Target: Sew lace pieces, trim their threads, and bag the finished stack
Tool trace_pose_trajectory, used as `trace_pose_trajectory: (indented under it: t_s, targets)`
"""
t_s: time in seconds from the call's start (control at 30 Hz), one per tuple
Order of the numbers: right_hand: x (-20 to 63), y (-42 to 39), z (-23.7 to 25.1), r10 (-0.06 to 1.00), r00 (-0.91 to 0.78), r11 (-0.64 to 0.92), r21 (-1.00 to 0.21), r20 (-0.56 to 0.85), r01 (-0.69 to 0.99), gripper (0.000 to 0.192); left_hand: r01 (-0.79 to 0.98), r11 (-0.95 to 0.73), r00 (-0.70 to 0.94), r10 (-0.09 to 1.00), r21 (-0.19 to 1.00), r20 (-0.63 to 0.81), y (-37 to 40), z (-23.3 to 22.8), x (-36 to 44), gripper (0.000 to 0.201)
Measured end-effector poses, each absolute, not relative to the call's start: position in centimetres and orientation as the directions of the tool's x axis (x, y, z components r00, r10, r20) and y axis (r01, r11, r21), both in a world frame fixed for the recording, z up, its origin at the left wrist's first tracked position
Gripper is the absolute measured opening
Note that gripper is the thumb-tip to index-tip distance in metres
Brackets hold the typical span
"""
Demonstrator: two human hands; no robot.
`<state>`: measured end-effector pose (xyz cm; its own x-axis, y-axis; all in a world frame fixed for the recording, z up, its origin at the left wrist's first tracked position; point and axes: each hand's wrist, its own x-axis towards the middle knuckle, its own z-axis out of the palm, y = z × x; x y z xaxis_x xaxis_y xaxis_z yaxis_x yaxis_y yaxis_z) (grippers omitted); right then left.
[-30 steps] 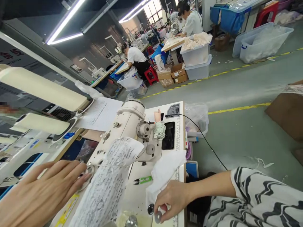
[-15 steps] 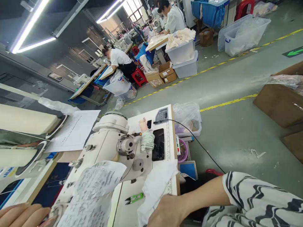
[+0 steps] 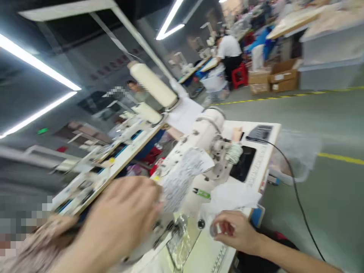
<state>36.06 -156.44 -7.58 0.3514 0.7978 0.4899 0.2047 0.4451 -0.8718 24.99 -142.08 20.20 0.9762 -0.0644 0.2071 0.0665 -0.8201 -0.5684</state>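
Observation:
My right hand point(image 3: 237, 232) pinches a small round greyish disc point(image 3: 213, 229), possibly a bobbin, between thumb and fingers over the sewing table. Left of it, a small dark round part point(image 3: 201, 223) shows on the machine. My left hand point(image 3: 125, 208), smeared by motion, is raised at the left of the sewing machine point(image 3: 209, 125); its fingers look bent, and what they hold, if anything, is hidden. A written paper sheet point(image 3: 184, 178) hangs over the machine arm. Green thread snips point(image 3: 202, 193) and crumpled white cloth point(image 3: 233, 195) lie beyond my right hand.
A black phone point(image 3: 243, 163), a light green thread bundle point(image 3: 234, 152) and a grey tray point(image 3: 260, 132) are on the table. A black cable point(image 3: 292, 178) hangs off its right side. Cream thread cones point(image 3: 153, 85) stand behind. At lower left is another person's sleeve point(image 3: 31, 242).
The view has swung left. My right hand has left the white cloth and now pinches a small disc. My left hand has come up from the lower left edge.

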Motion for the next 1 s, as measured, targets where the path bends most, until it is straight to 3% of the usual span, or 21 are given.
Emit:
trace_pose_trajectory:
  t_s: [0.07, 0.13, 0.2, 0.23, 0.3, 0.4, 0.5, 0.73, 1.0]
  targets:
    - [38.7, -158.7, -5.0, 0.718, 0.423, 0.483, -0.833, 0.553, 0.269, 0.017, 0.100, -0.925, 0.976, 0.020, -0.367, 0.216, -145.2, 16.8, 24.0, 0.030]
    - [42.0, -160.0, -1.4, 0.596, 0.450, 0.528, -0.747, 0.665, 0.404, 0.024, 0.156, -0.987, 0.959, 0.159, 0.032, 0.234, -147.5, 13.2, 24.0, 0.030]
    - [45.0, -159.4, 3.1, 0.551, 0.379, 0.519, -0.661, 0.743, 0.542, 0.030, 0.133, -0.913, 0.944, 0.235, 0.386, 0.231, -149.1, 10.4, 24.2, 0.035]
    - [46.0, -158.4, 5.6, 0.559, 0.352, 0.488, -0.641, 0.751, 0.592, 0.027, 0.105, -0.857, 0.939, 0.253, 0.505, 0.234, -149.7, 9.5, 24.4, 0.037]
    - [47.1, -154.8, 10.2, 0.695, 0.209, 0.441, -0.638, 0.687, 0.631, 0.020, 0.037, -0.767, 0.945, 0.235, 0.641, 0.227, -150.3, 8.6, 24.6, 0.040]
    - [46.4, -147.9, 15.3, 0.876, -0.055, 0.384, -0.625, 0.479, 0.680, 0.021, -0.025, -0.742, 0.952, 0.187, 0.670, 0.243, -150.1, 8.7, 24.7, 0.041]
    - [44.6, -142.4, 17.7, 0.947, -0.134, 0.280, -0.551, 0.291, 0.786, 0.024, -0.045, -0.764, 0.934, 0.197, 0.643, 0.299, -149.4, 9.1, 24.2, 0.034]
    - [41.9, -138.4, 18.9, 0.981, -0.188, 0.187, -0.431, 0.039, 0.883, 0.024, -0.039, -0.729, 0.892, 0.284, 0.684, 0.353, -148.7, 8.6, 21.5, 0.023]
    - [40.6, -137.9, 20.2, 0.979, -0.153, 0.105, -0.309, -0.135, 0.945, 0.024, -0.046, -0.708, 0.838, 0.357, 0.705, 0.413, -147.8, 9.3, 19.2, 0.022]
